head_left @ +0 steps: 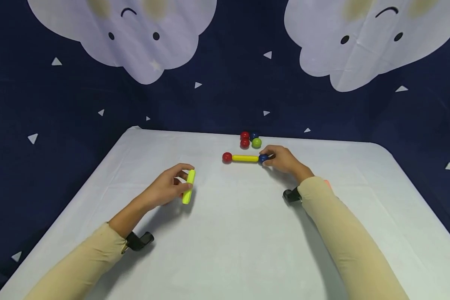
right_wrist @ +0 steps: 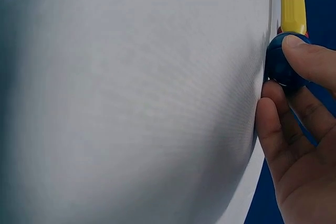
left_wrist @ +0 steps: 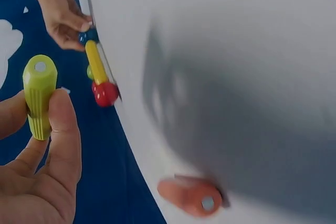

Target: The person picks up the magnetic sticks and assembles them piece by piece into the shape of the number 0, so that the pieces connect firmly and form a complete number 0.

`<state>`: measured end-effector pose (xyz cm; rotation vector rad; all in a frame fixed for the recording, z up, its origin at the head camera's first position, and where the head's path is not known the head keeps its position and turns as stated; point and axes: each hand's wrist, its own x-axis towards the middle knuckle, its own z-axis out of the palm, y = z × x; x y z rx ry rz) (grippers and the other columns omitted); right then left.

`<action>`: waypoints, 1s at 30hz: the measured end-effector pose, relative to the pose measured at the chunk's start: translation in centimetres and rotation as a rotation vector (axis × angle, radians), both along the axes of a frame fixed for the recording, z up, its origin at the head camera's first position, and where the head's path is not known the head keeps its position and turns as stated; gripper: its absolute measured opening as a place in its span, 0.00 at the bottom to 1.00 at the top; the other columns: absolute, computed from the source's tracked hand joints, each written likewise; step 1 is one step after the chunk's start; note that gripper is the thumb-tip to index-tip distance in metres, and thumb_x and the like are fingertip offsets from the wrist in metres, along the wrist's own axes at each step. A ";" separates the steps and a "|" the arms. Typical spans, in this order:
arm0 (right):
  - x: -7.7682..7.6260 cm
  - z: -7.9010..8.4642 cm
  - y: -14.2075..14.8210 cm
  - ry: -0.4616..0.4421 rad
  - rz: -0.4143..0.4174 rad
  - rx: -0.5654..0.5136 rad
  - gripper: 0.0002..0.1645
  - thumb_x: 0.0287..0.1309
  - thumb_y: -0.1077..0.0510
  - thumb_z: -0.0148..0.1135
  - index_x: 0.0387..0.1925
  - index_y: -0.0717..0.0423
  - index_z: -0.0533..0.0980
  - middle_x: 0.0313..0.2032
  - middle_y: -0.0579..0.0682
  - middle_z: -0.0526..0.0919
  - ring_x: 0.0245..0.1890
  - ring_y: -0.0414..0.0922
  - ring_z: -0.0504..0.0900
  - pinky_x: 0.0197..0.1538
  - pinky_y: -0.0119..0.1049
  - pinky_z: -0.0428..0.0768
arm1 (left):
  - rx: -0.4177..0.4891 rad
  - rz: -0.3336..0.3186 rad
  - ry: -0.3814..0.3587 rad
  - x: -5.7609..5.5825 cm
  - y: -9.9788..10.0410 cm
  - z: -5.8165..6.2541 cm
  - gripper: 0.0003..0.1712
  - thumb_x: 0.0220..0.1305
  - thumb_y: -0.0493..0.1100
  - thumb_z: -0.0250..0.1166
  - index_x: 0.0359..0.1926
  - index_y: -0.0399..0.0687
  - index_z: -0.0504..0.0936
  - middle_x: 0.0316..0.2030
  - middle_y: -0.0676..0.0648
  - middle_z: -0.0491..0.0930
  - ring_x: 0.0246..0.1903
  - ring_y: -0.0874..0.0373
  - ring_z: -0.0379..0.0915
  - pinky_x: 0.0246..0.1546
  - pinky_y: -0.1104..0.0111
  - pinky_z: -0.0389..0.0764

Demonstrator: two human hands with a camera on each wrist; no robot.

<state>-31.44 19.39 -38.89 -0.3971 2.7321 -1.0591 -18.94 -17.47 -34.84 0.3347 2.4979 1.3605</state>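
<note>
My left hand pinches a lime-yellow rod between thumb and fingers, holding it over the table's left half. In the left wrist view, the rod's near end shows a round silver spot. Farther back, a yellow rod lies with a red ball at its left end and a blue ball at its right end. The thumb and fingers of my right hand grip that blue ball from the right, as the right wrist view shows too.
Behind the yellow rod sit two red balls, a dark blue ball and a green ball. An orange rod lies on the white table in the left wrist view. Something orange peeks out behind the right sleeve.
</note>
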 end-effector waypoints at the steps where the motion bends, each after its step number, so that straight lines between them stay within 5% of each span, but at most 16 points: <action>1: 0.0 0.0 0.0 0.004 -0.001 0.002 0.19 0.60 0.66 0.64 0.54 0.58 0.77 0.60 0.62 0.79 0.59 0.58 0.79 0.63 0.52 0.75 | 0.007 -0.012 0.005 0.0 0.3 -0.1 0.29 0.66 0.36 0.62 0.67 0.46 0.67 0.53 0.35 0.73 0.35 0.53 0.76 0.31 0.62 0.81; 3: 0.1 0.0 -0.1 0.009 -0.001 -0.001 0.20 0.60 0.66 0.64 0.54 0.58 0.77 0.60 0.62 0.79 0.59 0.58 0.79 0.63 0.52 0.76 | 0.027 -0.033 0.008 -0.1 0.8 -0.3 0.29 0.66 0.34 0.62 0.66 0.44 0.68 0.52 0.34 0.73 0.35 0.53 0.76 0.37 0.60 0.83; 16: -0.1 0.3 -0.4 -0.004 -0.026 -0.018 0.20 0.59 0.66 0.66 0.53 0.58 0.78 0.59 0.61 0.80 0.60 0.58 0.78 0.64 0.52 0.76 | 0.025 -0.085 -0.010 -0.6 3.5 -0.8 0.28 0.66 0.34 0.62 0.66 0.44 0.68 0.49 0.38 0.75 0.32 0.56 0.78 0.35 0.62 0.84; 30: 0.1 0.0 -0.1 -0.034 -0.050 -0.024 0.20 0.59 0.65 0.66 0.54 0.56 0.78 0.60 0.60 0.80 0.61 0.56 0.77 0.67 0.51 0.73 | -0.016 0.000 -0.062 -4.6 7.4 -1.3 0.30 0.67 0.36 0.62 0.69 0.48 0.69 0.51 0.37 0.77 0.29 0.57 0.80 0.35 0.64 0.85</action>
